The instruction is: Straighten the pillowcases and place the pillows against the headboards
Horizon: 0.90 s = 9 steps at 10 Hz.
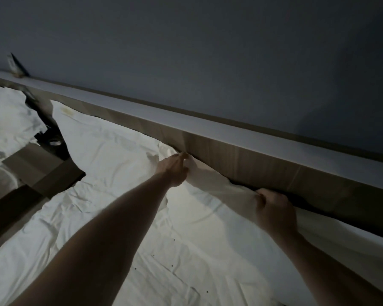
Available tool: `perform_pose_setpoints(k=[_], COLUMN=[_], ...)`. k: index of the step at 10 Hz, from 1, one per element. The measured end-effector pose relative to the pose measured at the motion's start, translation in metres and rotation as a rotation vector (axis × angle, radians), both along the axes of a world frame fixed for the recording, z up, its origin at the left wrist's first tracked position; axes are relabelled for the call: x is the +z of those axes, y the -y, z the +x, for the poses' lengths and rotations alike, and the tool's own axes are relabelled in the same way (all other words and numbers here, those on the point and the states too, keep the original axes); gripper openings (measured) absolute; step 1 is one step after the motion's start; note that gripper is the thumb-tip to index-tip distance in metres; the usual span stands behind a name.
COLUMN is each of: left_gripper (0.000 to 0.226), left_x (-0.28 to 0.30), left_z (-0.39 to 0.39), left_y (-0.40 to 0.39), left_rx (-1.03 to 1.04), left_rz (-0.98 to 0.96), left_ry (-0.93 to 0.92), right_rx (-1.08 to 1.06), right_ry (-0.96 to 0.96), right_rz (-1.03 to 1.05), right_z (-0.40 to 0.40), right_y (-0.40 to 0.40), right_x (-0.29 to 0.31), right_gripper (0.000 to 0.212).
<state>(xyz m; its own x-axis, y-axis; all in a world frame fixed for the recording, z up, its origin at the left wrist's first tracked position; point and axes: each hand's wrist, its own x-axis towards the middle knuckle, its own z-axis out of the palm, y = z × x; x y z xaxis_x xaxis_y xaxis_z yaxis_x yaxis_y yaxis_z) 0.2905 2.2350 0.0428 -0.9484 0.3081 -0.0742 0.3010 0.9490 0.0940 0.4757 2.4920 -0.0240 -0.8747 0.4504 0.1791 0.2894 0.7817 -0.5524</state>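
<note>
- Pillowcase [219, 184]: white, wrinkled, loose upper edge pulled up in a flap between the two hands, right at the base of the headboard [241, 160].
- Pillow [111, 151]: white, lying flat along the headboard; its top edge touches the wood panel on the left stretch. Faint yellowish stain near its far left corner.
- Left hand [173, 171]: arm stretched out, grip pinched on the pillowcase edge, fingertips [182, 155] against the headboard face.
- Right hand [274, 213]: grip clenched on a bunch of pillowcase fabric, knuckles up, just beside the dark gap under the headboard.
- Headboard: wood-grain front with a pale flat ledge on top, running diagonally from upper left to lower right; grey wall [208, 51] above it.
- Bed sheet [153, 272]: white, creased, a few tiny dark specks on it near the bottom centre.
- Second pillow [7, 120] on the far left, crumpled, cut off by the frame edge; on a neighbouring bed, apart from the first.
- Nightstand [42, 171] between the two beds, brown top; a small round thing behind it is too dark to identify.
- Small object [16, 65] on the ledge at far left, blurred, can't tell what it is.
- Scene is dim; where the pillow ends and the sheet begins at lower right is hard to make out. Both forearms are cut off at the bottom.
</note>
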Motion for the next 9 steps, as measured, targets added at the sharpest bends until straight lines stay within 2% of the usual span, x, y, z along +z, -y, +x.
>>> perform_pose_setpoints(k=[2,3,4,5,6,7,8,9], left_gripper=[0.05,0.072,0.08,0.085,0.085,0.087,0.089,0.087], left_x=[-0.027,-0.049,-0.067,-0.082,-0.08,-0.064,-0.059,-0.055], left_z=[0.02,0.048,0.077,0.111,0.12,0.117,0.13,0.171], left_y=[-0.002,0.004,0.002,-0.015,-0.028,-0.029,-0.014,0.015], left_rx=[0.003,0.027,0.119,0.309,0.351,0.343,0.258,0.09], left_rz=[0.23,0.392,0.5,0.618,0.619,0.583,0.489,0.304], left_ry=[-0.038,0.007,0.032,0.227,0.394,0.462,0.472,0.444], right_rx=[-0.059,-0.09,-0.038,0.187,0.291,0.255,0.236,0.228], right_ry=[-0.177,-0.16,-0.112,-0.131,-0.047,0.168,0.24,0.29], right_rz=[-0.053,-0.068,-0.065,0.11,0.253,0.376,0.317,0.194], right_z=[0.002,0.005,0.012,0.041,0.066,0.082,0.094,0.114], right_y=[-0.013,-0.007,0.003,0.013,0.01,-0.008,-0.011,-0.002], right_x=[0.001,-0.006,-0.004,-0.009,-0.028,-0.044,-0.046,-0.038], right_gripper=[0.024,0.028,0.034,0.05,0.06,0.073,0.076,0.074])
